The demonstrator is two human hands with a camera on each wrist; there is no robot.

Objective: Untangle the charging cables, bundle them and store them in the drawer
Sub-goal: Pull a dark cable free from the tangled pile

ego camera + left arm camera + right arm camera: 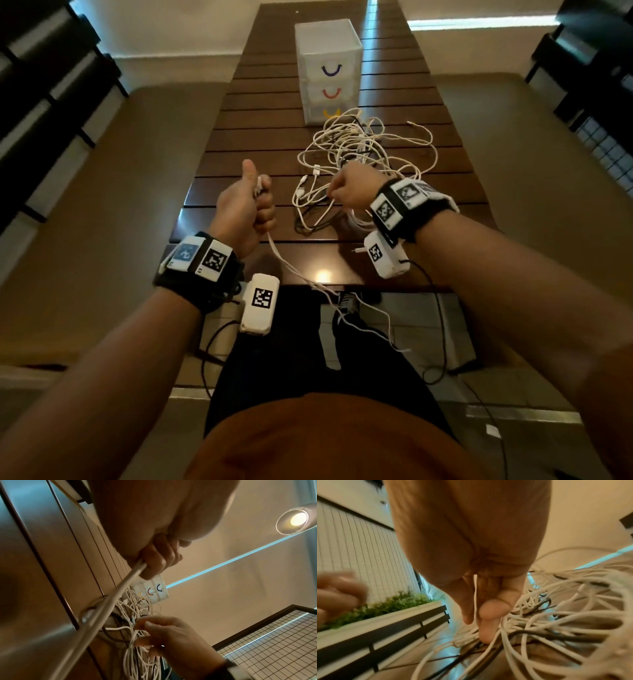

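Cables (359,154) mostly lie knotted in one heap mid-table, just before the small drawer unit (328,68), whose drawers look closed. Only one white cable (284,263) looks pulled free: the left hand (245,209) fists it, trailing over the near edge, while the right hand (349,192) pinches a strand in the heap, so bundling and storing remain.

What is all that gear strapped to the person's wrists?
Both forearms are bare, with no sleeves. Each wrist carries a wide black strap topped with white tiles printed with black square codes. A white box bearing the same kind of code hangs under each wrist, trailing a thin black wire.
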